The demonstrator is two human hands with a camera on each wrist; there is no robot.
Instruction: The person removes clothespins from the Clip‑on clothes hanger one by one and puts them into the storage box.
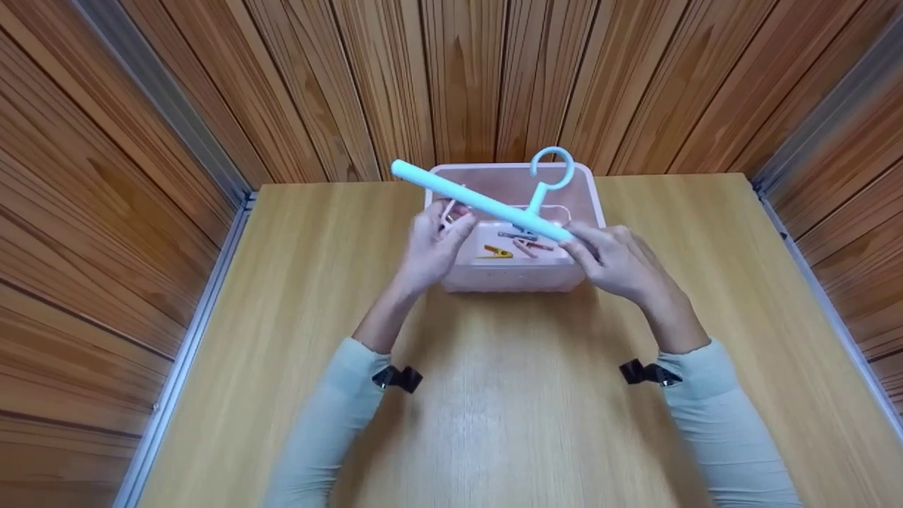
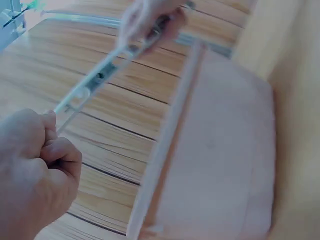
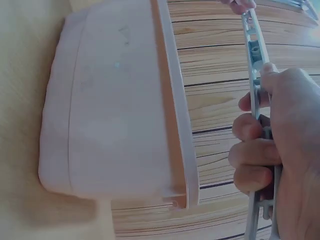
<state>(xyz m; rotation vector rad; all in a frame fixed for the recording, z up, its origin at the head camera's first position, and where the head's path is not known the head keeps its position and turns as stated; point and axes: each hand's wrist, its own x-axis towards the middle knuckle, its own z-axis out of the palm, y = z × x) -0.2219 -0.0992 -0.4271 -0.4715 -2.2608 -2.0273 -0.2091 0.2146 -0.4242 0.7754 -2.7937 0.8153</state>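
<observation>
A light-blue plastic clothes hanger [image 1: 469,197], with an open ring hook [image 1: 568,169] at its top, is held slanting above a pale pink bin [image 1: 518,277]. My right hand [image 1: 621,262] grips its lower right end, with fingers curled round it in the right wrist view. At the left, my left hand [image 1: 434,247] has curled fingers; in the left wrist view thumb and finger pinch the end of the hanger's ribbed bar [image 2: 95,77]. A thin pale strip [image 1: 449,210] shows by the left fingers; what it belongs to is unclear. The wrist views are blurred.
Several clothes pegs, among them a yellow peg [image 1: 498,251] and a pink peg [image 1: 523,248], lie inside the bin. It stands on a wooden table [image 1: 465,395], close to the back wood-panelled wall [image 1: 458,85]. Metal rails [image 1: 190,317] run along both sides.
</observation>
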